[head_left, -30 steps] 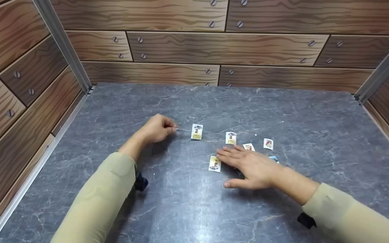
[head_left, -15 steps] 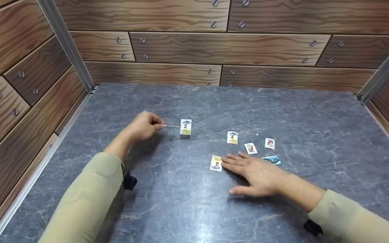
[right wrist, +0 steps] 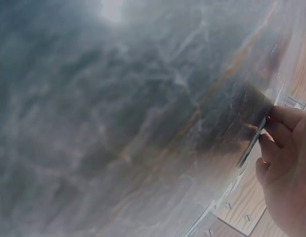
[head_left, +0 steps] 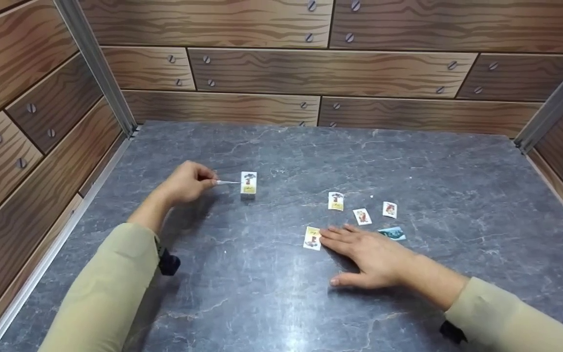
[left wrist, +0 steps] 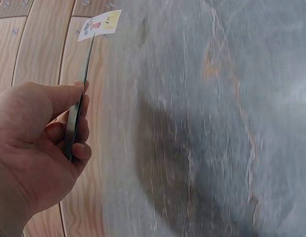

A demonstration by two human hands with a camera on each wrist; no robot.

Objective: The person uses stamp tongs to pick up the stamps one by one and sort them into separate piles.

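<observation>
My left hand (head_left: 186,181) pinches a pair of slim tweezers (left wrist: 81,101) between thumb and fingers. At their tip is a small white picture card (head_left: 249,182) with a yellow end, seen in the left wrist view off the tabletop. My right hand (head_left: 369,259) lies flat with fingers spread on the table, thumb apart. Its fingertips touch or nearly touch the edge of a similar yellow-ended card (head_left: 312,238). In the right wrist view a thin dark strip (right wrist: 250,148) shows by the fingers; what it is I cannot tell.
Beyond the right hand lie another yellow-ended card (head_left: 335,201), two small cards with red figures (head_left: 362,216) and a blue-green card (head_left: 392,233). Everything is on a grey marbled table (head_left: 262,303), walled by wood-pattern panels (head_left: 252,68) at the back and sides.
My left hand has moved left with the tweezers and the card at their tip. The right hand has shifted slightly back, uncovering a red-figure card and more of the blue-green one.
</observation>
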